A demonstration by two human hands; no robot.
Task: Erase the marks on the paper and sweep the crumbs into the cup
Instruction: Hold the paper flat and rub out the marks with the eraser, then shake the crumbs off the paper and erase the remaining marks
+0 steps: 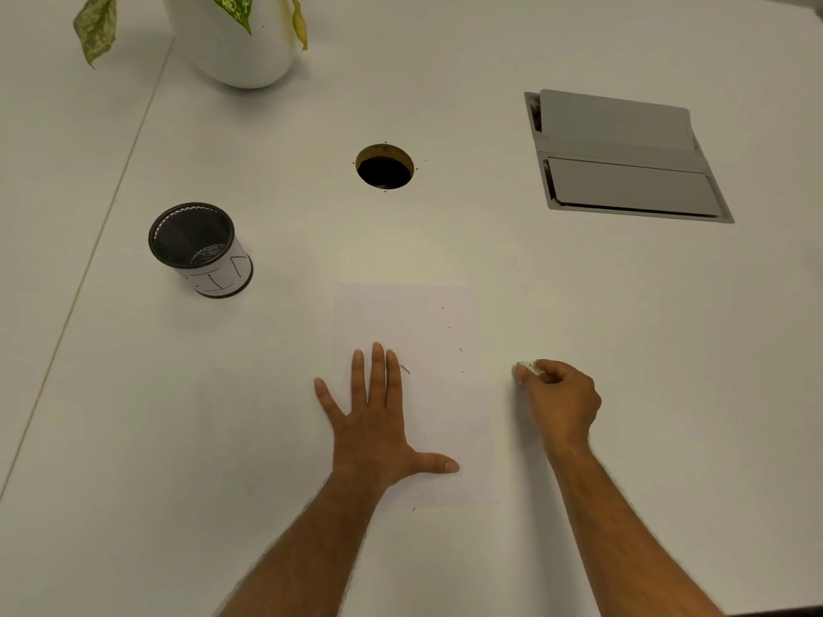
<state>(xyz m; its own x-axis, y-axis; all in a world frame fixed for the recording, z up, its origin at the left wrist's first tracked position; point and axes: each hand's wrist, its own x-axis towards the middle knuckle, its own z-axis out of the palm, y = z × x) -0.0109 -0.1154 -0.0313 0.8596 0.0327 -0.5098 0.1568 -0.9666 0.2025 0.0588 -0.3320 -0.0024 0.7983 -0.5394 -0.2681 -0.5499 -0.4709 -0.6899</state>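
Left hand (378,420) flat on paper (414,331), right hand (559,400) pinching eraser (525,370) off-sheet; careless sweep could scatter crumbs (450,327) short of cup (200,249).

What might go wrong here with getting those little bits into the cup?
The crumbs are tiny and scattered across the paper, so a sweep may push some onto the table. The cup stands apart to the left, a long carry. The left hand lies flat on the sheet; lifting it may shift the paper.
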